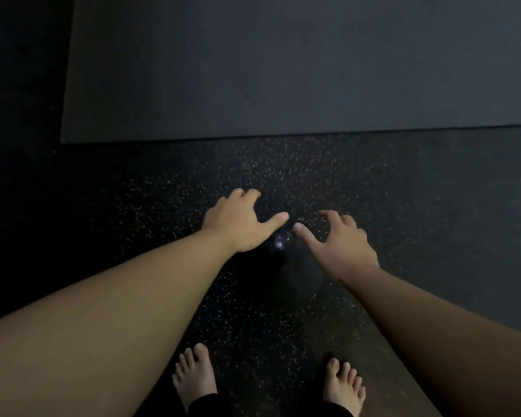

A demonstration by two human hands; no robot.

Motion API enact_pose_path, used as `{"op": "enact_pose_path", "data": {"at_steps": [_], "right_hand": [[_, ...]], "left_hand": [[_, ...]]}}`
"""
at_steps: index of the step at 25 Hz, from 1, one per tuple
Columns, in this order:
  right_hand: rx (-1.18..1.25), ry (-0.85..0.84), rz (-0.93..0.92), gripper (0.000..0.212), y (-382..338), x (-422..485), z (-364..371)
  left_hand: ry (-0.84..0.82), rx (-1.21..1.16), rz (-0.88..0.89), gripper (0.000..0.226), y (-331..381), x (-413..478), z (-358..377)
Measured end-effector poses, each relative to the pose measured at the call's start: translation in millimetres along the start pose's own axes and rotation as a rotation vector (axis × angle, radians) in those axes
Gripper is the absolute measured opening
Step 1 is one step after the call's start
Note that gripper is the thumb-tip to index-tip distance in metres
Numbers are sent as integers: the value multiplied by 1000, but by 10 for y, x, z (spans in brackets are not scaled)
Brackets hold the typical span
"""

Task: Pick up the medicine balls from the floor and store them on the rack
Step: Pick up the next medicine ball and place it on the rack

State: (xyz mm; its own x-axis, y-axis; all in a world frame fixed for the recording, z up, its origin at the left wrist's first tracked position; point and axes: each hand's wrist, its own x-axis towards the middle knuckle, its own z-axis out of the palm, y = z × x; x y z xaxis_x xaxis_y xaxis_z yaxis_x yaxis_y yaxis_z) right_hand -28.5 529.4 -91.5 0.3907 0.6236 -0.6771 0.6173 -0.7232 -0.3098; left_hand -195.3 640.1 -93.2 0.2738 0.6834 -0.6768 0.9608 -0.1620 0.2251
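Observation:
A dark medicine ball (292, 266) lies on the speckled black floor right in front of me, hard to make out in the dim light, with a small bright glint on its top. My left hand (238, 225) hovers over its left side, fingers spread and thumb pointing right. Over the ball's right side is my right hand (342, 242), also spread, its thumb pointing left. The two thumbs nearly meet above the ball. Whether either palm touches the ball is unclear. No rack is in view.
My two bare feet (194, 377) (343, 383) stand on the speckled rubber floor (163, 206) just behind the ball. A large smooth dark grey mat (283, 70) covers the floor ahead, its near edge running across the view beyond my hands.

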Motion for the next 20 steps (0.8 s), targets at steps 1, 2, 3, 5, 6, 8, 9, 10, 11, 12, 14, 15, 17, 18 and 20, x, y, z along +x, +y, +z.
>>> {"op": "enact_pose_path", "data": {"at_steps": [1,2,3,5,6,8,9,10,11,12,14,15,17,18,20], "right_hand": [[21,-4,21,96,101,155,187],[39,-17,43,103,202,296,378],[73,-37,68,111,281,405,524],[244,-102,145,129,375,541,733],[362,-130,185,135,393,570,802],[529,-129,229,141,381,574,883],[557,-104,223,143,355,532,907],[567,-73,205,144,315,460,916],[573,-45,178,145,263,375,911],[577,-22,143,146,152,280,864],[582,9,72,145,-162,117,694],[579,7,32,142,-403,40,549],[563,-6,-60,139,-1054,-148,172],[556,-12,-110,138,-1424,-257,-27],[540,3,-218,130,-2208,-528,-434]], "left_hand": [[-19,-55,-30,103,-56,175,259],[-43,-120,-74,107,-121,323,508],[-74,-196,-132,113,-182,438,695],[-175,-411,-277,129,-292,602,964],[-234,-548,-347,139,-329,636,1045],[-296,-771,-438,153,-400,701,1148],[-299,-826,-444,154,-430,683,1151],[-289,-860,-422,150,-445,615,1103],[-262,-880,-394,144,-456,515,1017],[-220,-901,-365,136,-494,394,878],[-151,-941,-334,127,-631,190,534],[-125,-956,-331,122,-718,92,276],[-40,-1012,-311,107,-938,-137,-409],[10,-1042,-300,102,-1061,-277,-792],[124,-1084,-264,95,-1310,-609,-1600]]}}
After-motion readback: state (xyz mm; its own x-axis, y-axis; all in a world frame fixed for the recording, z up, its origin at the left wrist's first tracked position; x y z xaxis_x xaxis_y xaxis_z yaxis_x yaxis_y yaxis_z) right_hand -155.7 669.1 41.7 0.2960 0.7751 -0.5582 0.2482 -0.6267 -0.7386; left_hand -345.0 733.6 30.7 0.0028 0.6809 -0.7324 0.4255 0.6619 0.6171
